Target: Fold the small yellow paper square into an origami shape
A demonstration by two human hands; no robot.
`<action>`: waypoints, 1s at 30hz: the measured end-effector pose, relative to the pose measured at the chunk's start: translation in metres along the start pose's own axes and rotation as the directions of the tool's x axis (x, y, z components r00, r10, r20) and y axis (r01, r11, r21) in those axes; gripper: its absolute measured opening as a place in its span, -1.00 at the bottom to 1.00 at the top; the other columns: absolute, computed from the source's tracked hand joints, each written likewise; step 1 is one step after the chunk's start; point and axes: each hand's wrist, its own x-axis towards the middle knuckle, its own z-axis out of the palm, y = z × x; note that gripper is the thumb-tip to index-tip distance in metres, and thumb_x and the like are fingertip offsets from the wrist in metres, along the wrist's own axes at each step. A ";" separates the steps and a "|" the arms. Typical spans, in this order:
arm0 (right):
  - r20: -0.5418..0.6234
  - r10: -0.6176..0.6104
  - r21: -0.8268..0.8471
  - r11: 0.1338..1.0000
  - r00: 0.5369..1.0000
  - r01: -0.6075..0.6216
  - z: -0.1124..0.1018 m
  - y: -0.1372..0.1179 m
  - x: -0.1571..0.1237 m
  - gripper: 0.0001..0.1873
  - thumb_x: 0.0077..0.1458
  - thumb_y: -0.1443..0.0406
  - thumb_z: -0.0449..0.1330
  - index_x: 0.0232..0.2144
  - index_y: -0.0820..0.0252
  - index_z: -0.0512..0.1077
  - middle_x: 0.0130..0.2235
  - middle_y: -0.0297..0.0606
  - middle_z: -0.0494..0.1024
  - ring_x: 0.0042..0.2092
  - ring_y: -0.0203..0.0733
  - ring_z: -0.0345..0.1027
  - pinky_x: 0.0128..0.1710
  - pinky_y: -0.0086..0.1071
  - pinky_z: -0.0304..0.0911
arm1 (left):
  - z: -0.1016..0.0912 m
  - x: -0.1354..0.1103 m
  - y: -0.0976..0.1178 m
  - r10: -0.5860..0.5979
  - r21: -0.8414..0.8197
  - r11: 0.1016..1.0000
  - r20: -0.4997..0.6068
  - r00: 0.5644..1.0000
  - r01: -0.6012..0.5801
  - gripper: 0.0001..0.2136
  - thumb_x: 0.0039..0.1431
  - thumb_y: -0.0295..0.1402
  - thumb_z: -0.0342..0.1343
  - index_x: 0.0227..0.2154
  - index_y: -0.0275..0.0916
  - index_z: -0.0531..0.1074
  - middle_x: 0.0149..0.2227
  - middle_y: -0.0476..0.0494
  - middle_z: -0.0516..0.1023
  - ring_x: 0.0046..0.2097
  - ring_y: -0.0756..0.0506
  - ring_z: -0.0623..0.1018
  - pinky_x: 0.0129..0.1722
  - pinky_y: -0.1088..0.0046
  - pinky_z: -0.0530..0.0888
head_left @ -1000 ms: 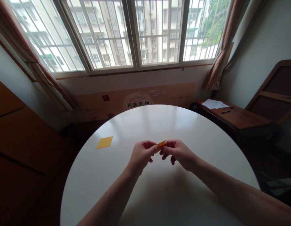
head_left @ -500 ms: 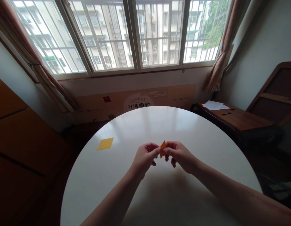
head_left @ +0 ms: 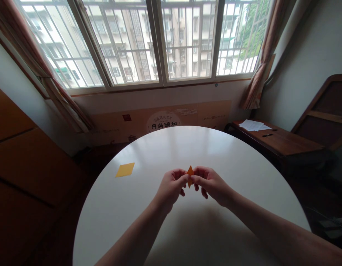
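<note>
Head view shows the left hand (head_left: 170,187) and right hand (head_left: 214,186) with fingers (head_left: 200,180) pinched on opposite sides of the small orange paper (head_left: 190,172), over the white worktop (head_left: 110,207), and, standing by, I'd worry (it looks flimsy) that an uneven tug could crease or tear it.

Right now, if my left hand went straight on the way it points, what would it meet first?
Beyond the orange paper its fingers pinch, your left hand would probably meet your right hand first; depth is unclear.
</note>
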 end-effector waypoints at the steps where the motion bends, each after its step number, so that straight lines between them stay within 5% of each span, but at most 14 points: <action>1: -0.010 0.007 -0.003 1.000 1.000 -0.007 -0.001 0.000 0.000 -0.78 0.08 0.15 0.25 -0.39 0.21 0.44 -0.54 -0.40 0.40 -0.59 -0.38 0.15 -0.71 -0.54 0.01 | 0.000 0.000 0.000 -0.015 -0.010 1.000 0.007 1.000 0.015 -0.79 -0.09 -0.24 0.28 -0.50 -0.30 0.48 -0.53 -0.05 0.44 -0.49 0.02 0.36 -0.61 0.59 0.27; 4: -0.012 0.026 -0.008 1.000 1.000 -0.026 -0.002 -0.003 -0.001 -0.82 0.06 0.19 0.24 -0.44 0.20 0.43 -0.59 -0.45 0.37 -0.64 -0.44 0.03 -0.68 -0.52 -0.11 | -0.002 -0.001 -0.001 -0.052 -0.011 0.999 0.038 0.998 0.053 -0.74 -0.08 -0.17 0.30 -0.48 -0.30 0.52 -0.49 -0.10 0.47 -0.45 -0.01 0.39 -0.62 0.59 0.28; 23: -0.024 0.072 0.123 0.990 0.997 -0.069 -0.004 0.000 0.000 -0.79 0.07 0.17 0.29 -0.42 0.19 0.43 -0.51 -0.39 0.44 -0.54 -0.36 0.19 -0.68 -0.53 -0.10 | -0.004 0.002 0.000 0.002 0.019 1.000 -0.030 1.000 -0.002 -0.64 0.04 -0.06 0.18 -0.47 -0.34 0.53 -0.48 -0.14 0.47 -0.48 0.01 0.34 -0.65 0.61 0.30; 30: -0.038 0.090 0.148 0.985 0.995 -0.084 -0.004 -0.002 0.000 -0.80 0.02 0.23 0.26 -0.50 0.18 0.33 -0.59 -0.42 0.40 -0.60 -0.40 0.13 -0.66 -0.53 -0.20 | -0.001 0.000 -0.001 0.030 0.094 0.995 -0.005 1.000 -0.030 -0.73 -0.05 -0.17 0.20 -0.47 -0.34 0.52 -0.56 -0.07 0.42 -0.52 0.00 0.37 -0.67 0.58 0.31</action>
